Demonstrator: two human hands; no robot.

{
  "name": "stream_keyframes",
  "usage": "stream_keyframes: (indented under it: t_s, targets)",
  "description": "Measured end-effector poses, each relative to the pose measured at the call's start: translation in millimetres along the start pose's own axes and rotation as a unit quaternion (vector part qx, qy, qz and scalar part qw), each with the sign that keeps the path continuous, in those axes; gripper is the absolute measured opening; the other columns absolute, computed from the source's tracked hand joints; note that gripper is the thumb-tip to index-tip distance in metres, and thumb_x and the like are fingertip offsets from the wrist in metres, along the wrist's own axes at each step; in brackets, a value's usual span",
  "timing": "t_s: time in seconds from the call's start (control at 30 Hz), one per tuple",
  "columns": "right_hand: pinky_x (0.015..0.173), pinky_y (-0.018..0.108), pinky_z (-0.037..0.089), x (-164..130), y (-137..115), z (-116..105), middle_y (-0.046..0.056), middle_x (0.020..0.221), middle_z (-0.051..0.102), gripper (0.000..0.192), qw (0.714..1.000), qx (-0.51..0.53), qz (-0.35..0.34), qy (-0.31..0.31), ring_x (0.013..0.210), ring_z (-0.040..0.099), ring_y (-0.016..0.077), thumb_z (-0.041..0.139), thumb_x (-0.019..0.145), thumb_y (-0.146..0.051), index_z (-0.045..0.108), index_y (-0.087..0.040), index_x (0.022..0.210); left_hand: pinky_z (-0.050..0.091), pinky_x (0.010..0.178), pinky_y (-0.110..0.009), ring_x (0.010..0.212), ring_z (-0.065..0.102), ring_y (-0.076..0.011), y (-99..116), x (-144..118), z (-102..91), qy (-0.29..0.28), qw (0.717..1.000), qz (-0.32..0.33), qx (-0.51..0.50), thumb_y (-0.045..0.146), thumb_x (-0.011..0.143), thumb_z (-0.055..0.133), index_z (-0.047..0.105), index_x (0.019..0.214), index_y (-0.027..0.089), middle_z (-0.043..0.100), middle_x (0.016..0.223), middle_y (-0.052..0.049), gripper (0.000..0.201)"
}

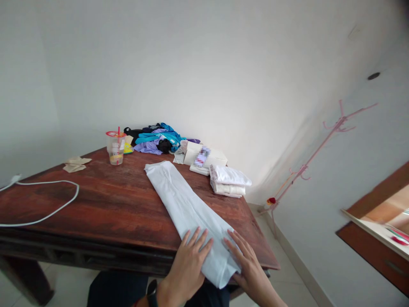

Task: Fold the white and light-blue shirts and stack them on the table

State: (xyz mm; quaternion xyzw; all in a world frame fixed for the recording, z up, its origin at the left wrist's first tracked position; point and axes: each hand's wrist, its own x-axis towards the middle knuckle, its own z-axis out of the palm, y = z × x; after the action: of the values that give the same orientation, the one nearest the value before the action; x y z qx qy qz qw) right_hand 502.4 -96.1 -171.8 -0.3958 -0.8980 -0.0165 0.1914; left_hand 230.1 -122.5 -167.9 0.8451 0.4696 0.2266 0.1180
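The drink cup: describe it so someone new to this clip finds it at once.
On the dark wooden table, look to the far edge by the wall, left of the heap of blue and purple clothes. The clear plastic cup stands upright there, alone in having a red straw.

Both forearms are bare, with no sleeves reaching into view. The left hand (188,260) wears no rings or gloves, and just behind it a black band, like a watch strap, circles the wrist; a small touch of red shows beside the strap at its lower edge. The right hand (247,266) is likewise bare, with nothing on its wrist. Dark clothing covers the lap below.
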Motion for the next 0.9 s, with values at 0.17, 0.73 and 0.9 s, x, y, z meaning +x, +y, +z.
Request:
stream_keyframes:
  t_s: [0.17,0.73,0.9]
  targets:
    - [0.119,0.059,0.033,-9.1,29.0,6.4,0.008,0.165,0.033,0.078,0.997,0.043,0.055,-0.01,0.153,0.025,0.0375,0.065,0.09,-0.037,0.031,-0.032,0.16,0.024,0.124,-0.056,0.152,0.029,-0.0279,-2.3,-6.1,-17.5,-0.009,1.0,0.006,-0.021,0.003,0.084,0.051,0.044,0.154,0.033,0.036,0.163,-0.001,0.076]
    - [0.118,0.052,0.034,85.0,-48.9,-42.0,0.011,0.134,0.068,0.023,0.911,0.411,0.014,-0.04,0.14,0.049,0.0317,0.064,0.096,-0.042,0.08,-0.027,0.104,0.016,0.127,-0.046,0.148,0.039,-0.0275,-35.8,-71.9,-108.9,-0.03,0.86,-0.144,-0.489,0.051,0.102,0.05,0.057,0.145,0.029,0.054,0.151,-0.001,0.049]
    - [0.078,0.034,0.052,124.8,-50.0,-36.2,0.006,0.076,0.07,0.046,0.898,0.429,0.095,0.028,0.074,0.064,0.021,0.056,0.095,-0.056,0.073,-0.016,0.079,0.028,0.123,-0.047,0.14,0.049,-0.0289,-50.4,-64.4,-117.2,-0.013,0.694,-0.188,-0.695,0.056,0.099,0.055,0.062,0.141,0.02,0.065,0.138,-0.009,0.056]
